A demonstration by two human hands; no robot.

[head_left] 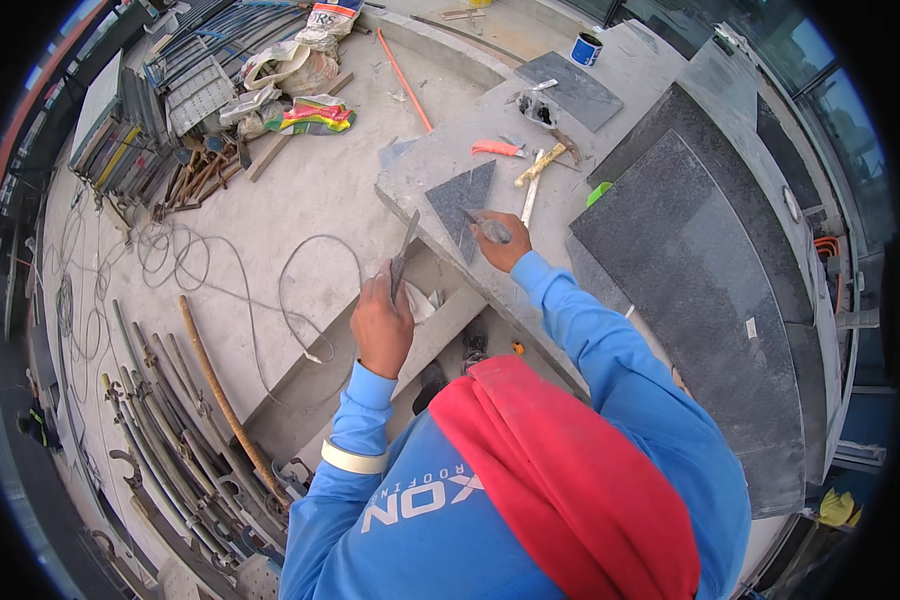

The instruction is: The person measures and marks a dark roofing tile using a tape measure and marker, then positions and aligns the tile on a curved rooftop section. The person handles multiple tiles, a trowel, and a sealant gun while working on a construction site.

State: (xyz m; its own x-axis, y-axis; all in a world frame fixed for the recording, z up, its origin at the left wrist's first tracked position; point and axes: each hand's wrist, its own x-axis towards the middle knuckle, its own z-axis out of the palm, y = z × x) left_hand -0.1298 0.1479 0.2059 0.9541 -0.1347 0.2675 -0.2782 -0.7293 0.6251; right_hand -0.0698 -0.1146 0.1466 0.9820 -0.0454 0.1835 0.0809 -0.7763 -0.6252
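A person in a blue long-sleeved shirt, with a red cloth over the shoulder, leans over a dusty concrete surface [440, 160], seen from above.

The left hand [381, 322] is raised off the surface with its fingers curled tightly around the handle of a flat metal trowel [406, 250], whose narrow blade points up and away from the body.

The right hand [504, 243] reaches forward and rests on the surface, fingers bent closed around a small grey tool [489, 230] — too blurred to name. Its tip touches one dark triangular piece of granite [462, 205] lying flat on the surface, directly in front of the person and between the two hands.

Just beyond the triangle lie one orange-handled tool [496, 149] and one wooden-handled hammer [542, 164], close together. Farther back sit one dark rectangular tile [570, 90] and one blue and white tin [587, 48].

To the right, large dark granite slabs [690, 250] cover the curved ledge. On the floor to the left — one loose coil of cable [300, 290], one long wooden handle [220, 385] and a heap of metal scaffold clamps [160, 440].
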